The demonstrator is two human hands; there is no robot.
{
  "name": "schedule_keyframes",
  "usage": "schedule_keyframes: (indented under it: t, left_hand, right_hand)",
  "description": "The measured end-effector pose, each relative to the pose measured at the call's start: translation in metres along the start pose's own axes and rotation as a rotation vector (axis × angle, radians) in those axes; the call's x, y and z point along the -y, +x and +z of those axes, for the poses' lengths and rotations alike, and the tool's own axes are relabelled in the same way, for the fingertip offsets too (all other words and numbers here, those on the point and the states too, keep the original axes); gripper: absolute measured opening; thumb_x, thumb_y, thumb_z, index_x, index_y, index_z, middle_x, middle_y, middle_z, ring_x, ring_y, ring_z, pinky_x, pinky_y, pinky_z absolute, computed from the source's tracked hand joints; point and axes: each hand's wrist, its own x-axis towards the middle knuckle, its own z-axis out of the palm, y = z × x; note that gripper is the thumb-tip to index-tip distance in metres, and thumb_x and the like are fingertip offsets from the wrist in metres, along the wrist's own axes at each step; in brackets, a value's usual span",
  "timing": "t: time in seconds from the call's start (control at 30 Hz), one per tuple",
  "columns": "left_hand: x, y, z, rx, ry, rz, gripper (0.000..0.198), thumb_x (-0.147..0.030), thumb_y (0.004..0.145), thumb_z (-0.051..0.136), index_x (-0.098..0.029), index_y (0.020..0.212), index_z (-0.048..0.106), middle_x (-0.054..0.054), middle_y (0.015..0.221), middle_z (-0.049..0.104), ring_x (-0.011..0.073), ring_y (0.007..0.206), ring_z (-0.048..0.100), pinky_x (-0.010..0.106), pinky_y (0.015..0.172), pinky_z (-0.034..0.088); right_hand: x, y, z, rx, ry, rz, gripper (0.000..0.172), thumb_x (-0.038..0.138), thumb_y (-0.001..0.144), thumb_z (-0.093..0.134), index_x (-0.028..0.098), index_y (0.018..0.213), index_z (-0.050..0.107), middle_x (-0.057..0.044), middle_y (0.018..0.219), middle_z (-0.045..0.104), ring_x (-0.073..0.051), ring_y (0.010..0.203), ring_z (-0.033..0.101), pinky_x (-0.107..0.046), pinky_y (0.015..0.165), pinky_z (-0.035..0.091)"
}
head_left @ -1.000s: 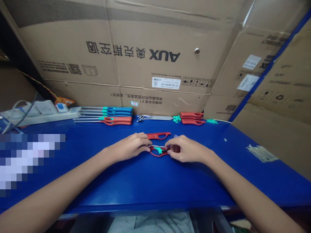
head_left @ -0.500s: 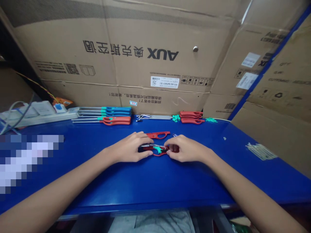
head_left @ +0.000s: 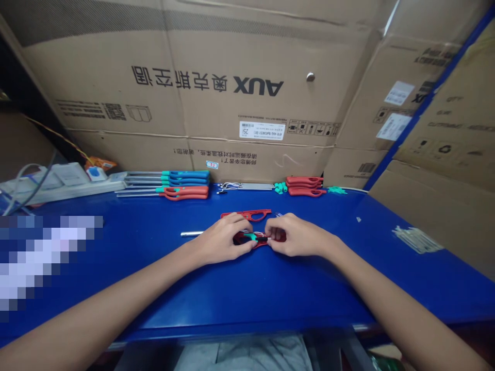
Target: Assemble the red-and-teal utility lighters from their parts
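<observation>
A partly assembled stick lighter lies between my hands, its red handle half (head_left: 261,246) open upward with a green trigger (head_left: 251,236) and a black part (head_left: 262,239) inside. My left hand (head_left: 222,239) is closed around the handle's left portion, thumb in front and fingers behind. Its silver metal tube (head_left: 191,234) sticks out to the left beyond this hand. At the handle's right end, my right hand (head_left: 296,235) pinches with bent fingers; they hide exactly which part they press. Just behind the hands lies another red handle half (head_left: 255,213), with some thin wires near my right fingers.
Along the back of the blue table (head_left: 247,293) lie blue lighters (head_left: 189,178), red lighters (head_left: 187,193), metal tubes with wires (head_left: 255,186), red handle pieces (head_left: 305,191) and green parts (head_left: 336,190). Pale sticks (head_left: 417,240) sit at right. A power strip (head_left: 69,185) is at left. Cardboard (head_left: 216,113) walls the back.
My left hand has shifted right along the lighter toward my right hand, so the metal tube now shows to its left. My right hand has stayed nearly in place.
</observation>
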Motion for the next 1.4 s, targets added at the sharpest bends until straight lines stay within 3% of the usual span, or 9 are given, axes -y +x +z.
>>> schedule_keyframes:
  t: [0.87,1.4]
  left_hand:
    - [0.0034,-0.0034,0.0064,-0.026,-0.065,-0.077,0.015,-0.034,0.086,0.052,-0.02,0.083,0.052,0.005,0.089,0.061,0.0208,0.085,0.058,0.033,0.075,0.046]
    - [0.0035,-0.0045,-0.0021,0.029,-0.028,-0.089,0.016,-0.036,0.086,0.054,-0.02,0.087,0.054,0.006,0.095,0.06,0.0227,0.094,0.055,0.038,0.086,0.045]
  right_hand:
    - [-0.0018,0.0001,-0.0006,0.008,-0.044,-0.041,0.01,0.011,0.075,0.058,0.016,0.08,0.065,-0.001,0.074,0.067,-0.011,0.065,0.056,-0.022,0.061,0.041]
    - [-0.0037,0.0026,0.0028,0.009,-0.049,-0.095,0.011,0.018,0.086,0.057,0.018,0.09,0.067,-0.003,0.087,0.07,-0.014,0.074,0.058,-0.024,0.068,0.042]
